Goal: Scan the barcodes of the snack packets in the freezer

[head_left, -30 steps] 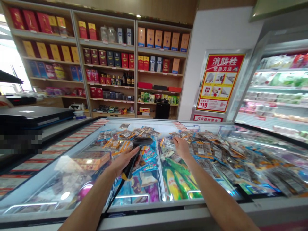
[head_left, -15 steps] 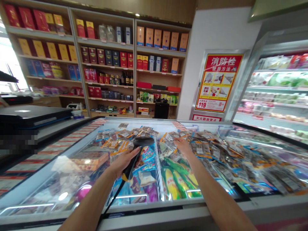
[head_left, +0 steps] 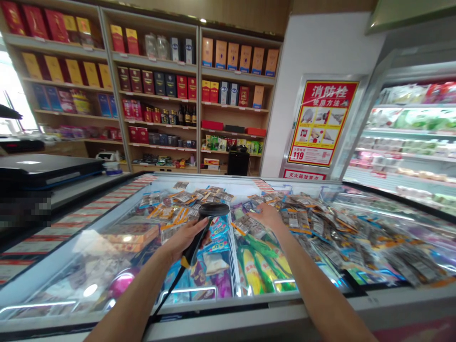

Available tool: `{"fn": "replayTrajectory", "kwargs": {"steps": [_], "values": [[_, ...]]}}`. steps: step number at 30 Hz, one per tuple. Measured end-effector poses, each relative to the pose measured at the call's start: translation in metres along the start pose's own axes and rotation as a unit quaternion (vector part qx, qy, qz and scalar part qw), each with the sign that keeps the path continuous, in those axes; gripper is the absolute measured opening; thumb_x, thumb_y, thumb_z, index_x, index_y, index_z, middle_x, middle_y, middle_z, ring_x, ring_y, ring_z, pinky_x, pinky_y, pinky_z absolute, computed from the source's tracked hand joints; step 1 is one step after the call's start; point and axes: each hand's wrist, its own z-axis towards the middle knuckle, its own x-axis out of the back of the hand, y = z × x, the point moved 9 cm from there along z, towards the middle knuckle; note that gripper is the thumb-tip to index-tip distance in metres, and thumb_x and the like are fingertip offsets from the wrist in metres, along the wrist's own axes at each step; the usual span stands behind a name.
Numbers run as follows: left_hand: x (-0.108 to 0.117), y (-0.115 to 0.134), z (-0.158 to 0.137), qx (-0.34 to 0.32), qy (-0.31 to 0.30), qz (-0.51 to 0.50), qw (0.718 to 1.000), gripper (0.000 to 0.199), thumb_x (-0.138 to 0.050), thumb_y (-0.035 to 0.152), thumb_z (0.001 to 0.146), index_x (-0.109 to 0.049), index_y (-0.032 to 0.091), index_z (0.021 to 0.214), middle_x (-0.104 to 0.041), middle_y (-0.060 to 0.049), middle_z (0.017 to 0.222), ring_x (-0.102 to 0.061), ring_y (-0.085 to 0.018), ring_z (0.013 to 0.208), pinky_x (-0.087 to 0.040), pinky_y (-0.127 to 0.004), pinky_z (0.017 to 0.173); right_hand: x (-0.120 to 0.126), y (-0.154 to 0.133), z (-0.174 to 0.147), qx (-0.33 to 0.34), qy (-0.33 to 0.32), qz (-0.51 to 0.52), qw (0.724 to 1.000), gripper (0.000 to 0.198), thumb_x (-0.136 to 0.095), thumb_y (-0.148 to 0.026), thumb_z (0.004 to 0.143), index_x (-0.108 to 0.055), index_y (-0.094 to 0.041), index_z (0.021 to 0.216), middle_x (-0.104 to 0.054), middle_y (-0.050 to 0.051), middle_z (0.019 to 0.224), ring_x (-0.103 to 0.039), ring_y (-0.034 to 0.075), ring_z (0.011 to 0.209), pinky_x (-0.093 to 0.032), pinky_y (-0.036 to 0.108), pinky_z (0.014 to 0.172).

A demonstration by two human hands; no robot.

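My left hand [head_left: 188, 236] is closed around the handle of a black and yellow barcode scanner [head_left: 195, 244], its wide head pointing away from me above the freezer's glass top. A cable runs from the handle down toward the front edge. My right hand [head_left: 267, 217] is just right of the scanner, fingers reaching left onto a small clear snack packet [head_left: 245, 223] with an orange edge. The fingers seem to pinch its upper edge; their tips are partly blurred. Many similar packets [head_left: 299, 218] lie heaped on the glass to the right, and a smaller pile [head_left: 174, 213] lies left.
Beneath the glass of the chest freezer [head_left: 256, 304] are bagged corn cobs [head_left: 260, 270], blue ice-cream packs [head_left: 219, 232] and a white wire divider [head_left: 233, 266]. A laptop [head_left: 53, 166] rests at left. Shelves of boxes [head_left: 153, 85] stand behind; a lit display fridge [head_left: 413, 128] is at right.
The packet at my right hand has tilted flatter and come lower, slightly nearer me. My right hand's fingers stretch further left. My left hand and the scanner stay nearly in place.
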Motion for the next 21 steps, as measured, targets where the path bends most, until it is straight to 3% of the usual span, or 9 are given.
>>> {"fn": "replayTrajectory", "kwargs": {"steps": [3, 7, 10, 14, 18, 21], "values": [[0.0, 0.0, 0.001, -0.004, -0.001, 0.008, 1.0, 0.034, -0.055, 0.047, 0.067, -0.048, 0.014, 0.067, -0.054, 0.0, 0.056, -0.048, -0.007, 0.045, -0.036, -0.02, 0.044, -0.01, -0.009, 0.003, 0.043, -0.034, 0.0, 0.998, 0.048, -0.066, -0.035, 0.055, -0.057, -0.015, 0.097, -0.06, 0.01, 0.099, -0.054, 0.025, 0.094, -0.041, 0.029, 0.074], [0.0, 0.0, 0.001, 0.002, 0.004, 0.016, 1.0, 0.035, -0.055, 0.049, 0.066, -0.049, 0.014, 0.068, -0.055, -0.001, 0.057, -0.048, -0.007, 0.045, -0.036, -0.02, 0.045, -0.026, 0.003, -0.004, -0.03, -0.123, 0.088, 0.988, 0.02, -0.063, -0.029, 0.057, -0.058, -0.015, 0.071, -0.062, 0.005, 0.065, -0.059, 0.021, 0.066, -0.043, 0.027, 0.055], [-0.002, 0.001, 0.0, -0.001, -0.003, 0.015, 1.0, 0.036, -0.055, 0.049, 0.066, -0.051, 0.013, 0.07, -0.054, 0.0, 0.055, -0.047, -0.007, 0.045, -0.035, -0.02, 0.044, -0.028, 0.008, -0.011, -0.082, -0.144, 0.215, 0.962, 0.017, -0.06, -0.028, 0.06, -0.051, -0.017, 0.07, -0.055, -0.002, 0.051, -0.056, 0.015, 0.05, -0.041, 0.024, 0.044], [-0.004, 0.003, 0.0, -0.011, -0.01, 0.015, 1.0, 0.035, -0.055, 0.048, 0.066, -0.052, 0.014, 0.071, -0.053, 0.001, 0.053, -0.046, -0.007, 0.044, -0.035, -0.02, 0.043, -0.027, 0.009, -0.012, -0.116, -0.103, 0.384, 0.91, 0.024, -0.063, -0.02, 0.054, -0.045, -0.019, 0.07, -0.052, -0.006, 0.048, -0.053, 0.012, 0.045, -0.043, 0.023, 0.044], [-0.003, 0.002, 0.001, -0.006, -0.009, 0.022, 1.0, 0.036, -0.053, 0.05, 0.067, -0.051, 0.014, 0.065, -0.053, 0.0, 0.053, -0.046, -0.007, 0.044, -0.034, -0.019, 0.043, -0.038, 0.01, -0.012, -0.154, -0.075, 0.533, 0.828, 0.031, -0.061, -0.012, 0.051, -0.043, -0.021, 0.075, -0.054, -0.007, 0.053, -0.057, 0.012, 0.051, -0.049, 0.029, 0.055], [-0.004, 0.003, 0.0, -0.008, -0.009, 0.025, 1.0, 0.037, -0.054, 0.05, 0.066, -0.049, 0.014, 0.059, -0.053, 0.0, 0.051, -0.046, -0.007, 0.043, -0.034, -0.019, 0.042, -0.04, 0.009, -0.009, -0.147, -0.043, 0.61, 0.778, 0.027, -0.062, -0.013, 0.051, -0.045, -0.02, 0.072, -0.057, -0.007, 0.06, -0.058, 0.011, 0.056, -0.051, 0.03, 0.064]]}}
